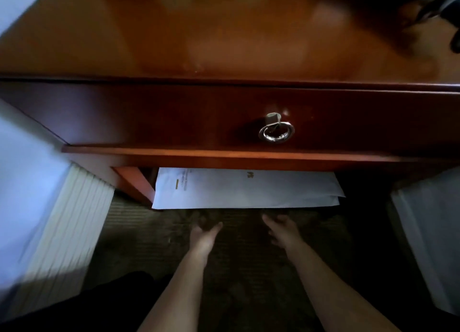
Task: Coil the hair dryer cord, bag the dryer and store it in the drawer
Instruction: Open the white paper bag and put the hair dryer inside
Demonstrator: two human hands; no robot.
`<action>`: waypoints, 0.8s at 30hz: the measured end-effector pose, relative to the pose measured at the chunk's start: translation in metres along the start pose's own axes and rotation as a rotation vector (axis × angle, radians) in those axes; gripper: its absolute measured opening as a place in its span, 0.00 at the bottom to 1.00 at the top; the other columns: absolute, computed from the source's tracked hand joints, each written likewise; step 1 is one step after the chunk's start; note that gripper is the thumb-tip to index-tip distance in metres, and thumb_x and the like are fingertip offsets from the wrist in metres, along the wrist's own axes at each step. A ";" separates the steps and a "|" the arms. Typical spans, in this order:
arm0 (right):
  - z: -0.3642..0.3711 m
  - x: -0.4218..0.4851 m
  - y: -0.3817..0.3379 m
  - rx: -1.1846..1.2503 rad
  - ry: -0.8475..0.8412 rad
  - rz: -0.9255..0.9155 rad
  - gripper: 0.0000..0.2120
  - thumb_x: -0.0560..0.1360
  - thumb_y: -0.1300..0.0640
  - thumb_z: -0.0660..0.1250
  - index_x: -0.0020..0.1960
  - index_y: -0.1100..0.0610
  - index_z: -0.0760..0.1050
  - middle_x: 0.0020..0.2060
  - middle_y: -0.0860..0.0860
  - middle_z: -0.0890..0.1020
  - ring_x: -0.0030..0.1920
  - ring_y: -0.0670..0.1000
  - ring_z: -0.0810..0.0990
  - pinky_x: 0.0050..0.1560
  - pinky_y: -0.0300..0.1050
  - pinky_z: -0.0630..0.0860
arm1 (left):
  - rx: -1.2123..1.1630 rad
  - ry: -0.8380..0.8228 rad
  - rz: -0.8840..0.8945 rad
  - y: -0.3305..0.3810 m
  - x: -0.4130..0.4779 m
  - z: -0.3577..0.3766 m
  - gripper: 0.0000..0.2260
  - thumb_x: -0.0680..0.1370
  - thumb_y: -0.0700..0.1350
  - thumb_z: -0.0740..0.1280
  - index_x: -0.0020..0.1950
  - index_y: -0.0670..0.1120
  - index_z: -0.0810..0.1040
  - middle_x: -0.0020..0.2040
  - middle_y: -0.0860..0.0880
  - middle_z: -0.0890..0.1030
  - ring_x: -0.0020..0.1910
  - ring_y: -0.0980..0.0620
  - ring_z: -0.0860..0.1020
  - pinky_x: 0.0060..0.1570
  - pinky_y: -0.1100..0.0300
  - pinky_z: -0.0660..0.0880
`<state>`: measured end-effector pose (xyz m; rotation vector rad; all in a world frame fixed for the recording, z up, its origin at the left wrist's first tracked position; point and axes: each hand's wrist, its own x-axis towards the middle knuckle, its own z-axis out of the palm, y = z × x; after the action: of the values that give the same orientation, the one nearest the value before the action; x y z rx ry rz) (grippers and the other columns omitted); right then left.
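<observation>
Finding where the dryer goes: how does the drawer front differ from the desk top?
The drawer front is darker red-brown; the desk top is lighter orange, with glare. The drawer front carries a ring pull; the desk top does not. Both are glossy wood.

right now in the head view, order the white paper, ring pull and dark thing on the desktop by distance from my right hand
1. white printed paper, just ahead of the right hand, below the drawer.
2. ring pull, on the drawer front.
3. dark blurred object, far right desktop corner.
</observation>
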<state>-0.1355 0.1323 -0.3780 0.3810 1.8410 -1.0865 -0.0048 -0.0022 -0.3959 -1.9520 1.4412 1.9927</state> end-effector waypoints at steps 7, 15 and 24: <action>0.019 0.038 -0.014 0.402 -0.018 0.131 0.21 0.71 0.50 0.71 0.60 0.56 0.73 0.56 0.54 0.79 0.56 0.53 0.77 0.55 0.47 0.76 | -0.561 0.012 -0.177 0.025 0.033 0.012 0.19 0.74 0.48 0.71 0.62 0.44 0.73 0.63 0.45 0.77 0.58 0.49 0.76 0.57 0.55 0.72; 0.010 0.029 -0.023 0.335 0.100 0.094 0.05 0.76 0.57 0.65 0.46 0.58 0.76 0.45 0.54 0.81 0.48 0.50 0.79 0.59 0.48 0.75 | -0.589 0.165 -0.139 0.024 0.023 0.003 0.02 0.76 0.43 0.68 0.47 0.46 0.76 0.55 0.45 0.82 0.51 0.51 0.80 0.58 0.53 0.76; 0.001 -0.035 -0.029 0.595 0.055 -0.033 0.01 0.75 0.63 0.65 0.45 0.61 0.75 0.47 0.55 0.79 0.50 0.51 0.80 0.56 0.45 0.75 | -0.594 0.153 0.014 0.044 -0.033 -0.013 0.03 0.78 0.39 0.65 0.50 0.44 0.74 0.55 0.44 0.80 0.51 0.49 0.79 0.55 0.55 0.76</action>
<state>-0.1355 0.1220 -0.3341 0.7303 1.5434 -1.6552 -0.0120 -0.0164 -0.3413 -2.3424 0.9420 2.5449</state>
